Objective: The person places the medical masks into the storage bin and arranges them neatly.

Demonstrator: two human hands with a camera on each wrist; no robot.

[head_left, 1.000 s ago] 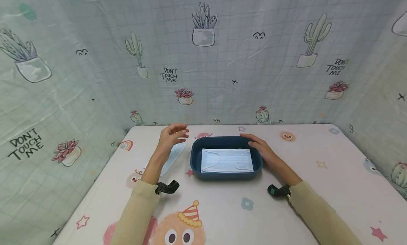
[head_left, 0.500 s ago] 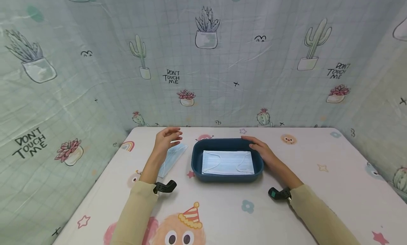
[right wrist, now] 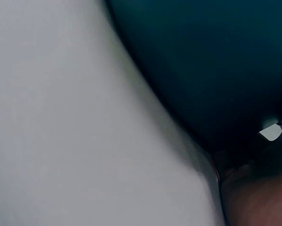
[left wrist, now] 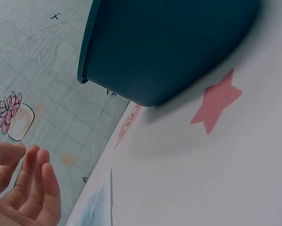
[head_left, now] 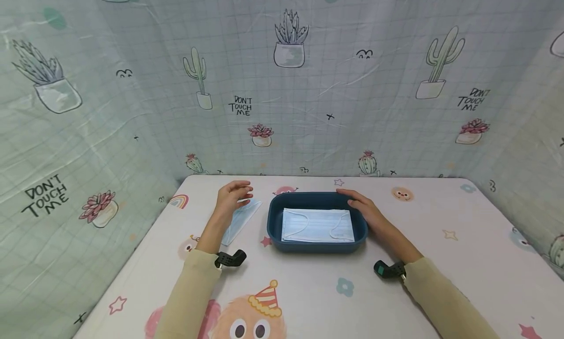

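In the head view a dark blue rounded plastic bin (head_left: 317,247) stands on the table, with light blue disposable face masks (head_left: 317,225) lying flat inside, ear loops on top. My right hand (head_left: 369,213) holds the bin's right end, thumb over the rim and fingers against the outside; the right wrist view shows this hand only darkly. Left of the bin, my left hand (head_left: 232,198) hovers with loosely bent fingers and nothing between them. Below and behind it another face mask (head_left: 240,221) lies slanted on the table, partly hidden by the hand and wrist.
The white table (head_left: 308,300) carries printed cartoon figures and stars. A patterned cloth (head_left: 326,94) hangs behind it and along both sides. Each wrist wears a black camera mount (head_left: 231,259).
My left hand has drifted slightly left, away from the bin, uncovering more of the loose mask. My right hand stays at the bin's end. The head view has shifted a little.
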